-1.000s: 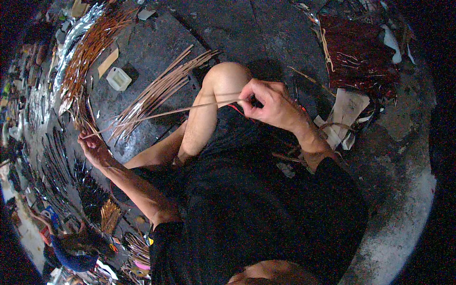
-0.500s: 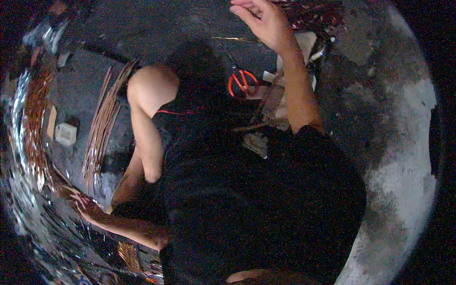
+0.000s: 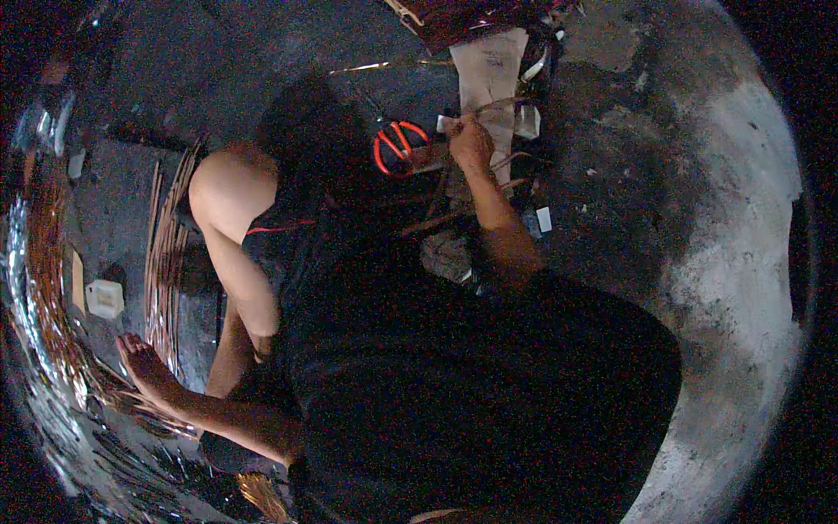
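My right hand (image 3: 470, 144) is closed over a pale paper sheet (image 3: 489, 65), beside a small white scrap (image 3: 446, 124). What its fingers hold, if anything, cannot be made out. Left of it lie scissors with red loop handles (image 3: 401, 148), their dark blades pointing away. At the lower left my left hand (image 3: 150, 365) has its fingers stretched out, just above thin copper-coloured strands (image 3: 153, 410). Beyond it lies a bundle of long brown rods (image 3: 161, 262). My bare bent knee (image 3: 231, 179) stands between the rods and the scissors.
A white block-like container (image 3: 105, 299) and a flat tan piece (image 3: 77, 278) lie at the left. Shiny strands (image 3: 44, 236) run along the left rim. A golden bristly bundle (image 3: 260, 495) lies near below. Dark red glossy material (image 3: 471, 19) is at the far edge.
My right hand has come nearer from the far edge, down to the paper, and closed. My left hand has lifted slightly off the strands. The whole view has shifted a little.
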Available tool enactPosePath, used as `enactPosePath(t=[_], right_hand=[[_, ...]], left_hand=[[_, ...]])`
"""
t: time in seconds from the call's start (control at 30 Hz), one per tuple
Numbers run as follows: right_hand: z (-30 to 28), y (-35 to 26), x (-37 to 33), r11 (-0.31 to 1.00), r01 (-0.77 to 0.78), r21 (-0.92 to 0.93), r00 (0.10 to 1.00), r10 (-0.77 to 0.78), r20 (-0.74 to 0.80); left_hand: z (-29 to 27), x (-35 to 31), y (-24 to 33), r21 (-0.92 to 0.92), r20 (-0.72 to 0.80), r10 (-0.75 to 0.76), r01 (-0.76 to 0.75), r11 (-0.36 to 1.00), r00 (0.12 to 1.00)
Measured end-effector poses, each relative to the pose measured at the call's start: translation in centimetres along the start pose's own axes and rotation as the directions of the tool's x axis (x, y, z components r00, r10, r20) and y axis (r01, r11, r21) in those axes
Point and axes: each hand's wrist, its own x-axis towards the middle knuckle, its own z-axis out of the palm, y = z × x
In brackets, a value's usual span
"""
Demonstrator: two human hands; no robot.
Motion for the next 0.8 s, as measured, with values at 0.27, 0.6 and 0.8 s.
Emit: enactPosePath(t=[0.27,0.6,0.8], right_hand=[[2.5,6.0,1.7,0.978,-0.206,0.04,0.965,0.209,-0.157],[-8.1,-8.8,0.1,0.59,0.008,0.807,0.983,-0.155,0.104],[-16.9,-18.7,-5.1,0.325,0.437,0.839,0.325,-0.927,0.19]], left_hand=[[-1.9,1.3,-2.0,0.943,0.317,-0.007,-0.314,0.107,0.948],[1.4,-3.5,-12.1,0.92,0.387,-0.261,-0.391,0.037,0.885],[7.1,-12.7,-25.0,0.163,0.676,-0.698,-0.972,-0.168,0.234]])
